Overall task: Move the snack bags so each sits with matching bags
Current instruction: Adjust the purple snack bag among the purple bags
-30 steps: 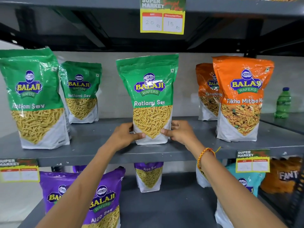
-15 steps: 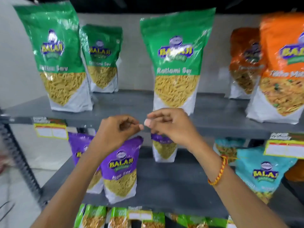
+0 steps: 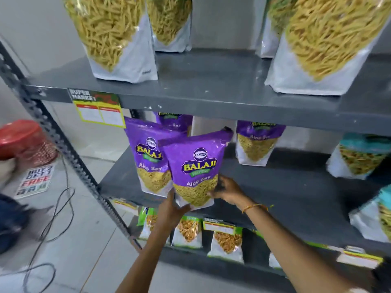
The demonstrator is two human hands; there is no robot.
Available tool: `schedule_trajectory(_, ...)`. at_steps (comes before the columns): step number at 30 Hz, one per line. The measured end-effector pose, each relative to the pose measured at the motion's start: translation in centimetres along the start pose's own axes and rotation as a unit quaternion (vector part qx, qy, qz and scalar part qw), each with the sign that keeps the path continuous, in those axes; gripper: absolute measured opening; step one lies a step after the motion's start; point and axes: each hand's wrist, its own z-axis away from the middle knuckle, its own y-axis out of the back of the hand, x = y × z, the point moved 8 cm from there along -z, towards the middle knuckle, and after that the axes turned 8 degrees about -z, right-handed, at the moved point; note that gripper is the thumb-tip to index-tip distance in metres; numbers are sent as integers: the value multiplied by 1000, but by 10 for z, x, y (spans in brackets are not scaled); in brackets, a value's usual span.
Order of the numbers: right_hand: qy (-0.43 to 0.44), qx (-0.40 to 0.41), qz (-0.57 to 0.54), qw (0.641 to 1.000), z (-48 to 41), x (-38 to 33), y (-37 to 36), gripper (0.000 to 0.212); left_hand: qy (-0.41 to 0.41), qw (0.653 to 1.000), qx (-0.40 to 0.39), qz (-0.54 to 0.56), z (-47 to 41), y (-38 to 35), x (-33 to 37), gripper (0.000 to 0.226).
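Observation:
A purple Aloo Sev bag (image 3: 195, 166) stands tilted at the front of the middle shelf (image 3: 285, 197). My left hand (image 3: 170, 210) grips its lower left corner and my right hand (image 3: 227, 190) holds its lower right side. A second purple bag (image 3: 146, 153) stands just behind it to the left, a third purple bag (image 3: 173, 121) further back, and another purple bag (image 3: 257, 140) to the right. Teal bags (image 3: 359, 157) stand at the right end. On the upper shelf (image 3: 211, 89) the bottoms of Ratlami Sev bags (image 3: 118, 39) show.
Small green-topped packets (image 3: 188, 231) line the bottom shelf. The rack's slotted upright (image 3: 63, 149) runs diagonally at the left. A black cable (image 3: 55, 218), a "Buy 2 Get 1 Free" sign (image 3: 35, 180) and a red-lidded container (image 3: 23, 140) are on the floor.
My view has dropped from the upper shelf to the middle one. Both hands left the green Ratlami Sev bag, came down and took hold of the front purple Aloo Sev bag.

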Motion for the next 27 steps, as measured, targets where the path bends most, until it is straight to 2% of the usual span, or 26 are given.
schedule_trajectory(4, 9, 40, -126, 991, 10, 12, 13, 50, -8, 997, 63, 31, -2, -17, 14, 66)
schedule_trajectory(7, 27, 84, -160, 983, 31, 11, 50, 80, -33, 998, 28, 40, -10, -44, 36, 59)
schedule_trajectory(8, 35, 106, -160, 981, 40, 11, 65, 82, -45, 998, 11, 38, -14, -56, 47, 57)
schedule_trajectory(10, 46, 160, -147, 975, 58, 16, 98, 76, -69, 997, -20, 36, -20, -79, 72, 54)
schedule_trajectory(13, 49, 231, -126, 963, 84, 28, 141, 47, -103, 992, -72, 28, -22, -114, 109, 53)
schedule_trajectory(16, 42, 277, -98, 955, 103, 39, 163, 36, -120, 986, -108, 33, -23, -139, 125, 58)
schedule_trajectory(21, 39, 265, -36, 963, 108, 40, 164, 32, -119, 986, -108, 38, -21, -142, 130, 60)
schedule_trajectory(25, 14, 227, -68, 971, 106, 47, 164, 55, -131, 982, -125, 53, -25, -137, 134, 80)
schedule_trajectory(27, 4, 227, -56, 972, 106, 52, 161, 52, -128, 980, -134, 70, -24, -137, 138, 88)
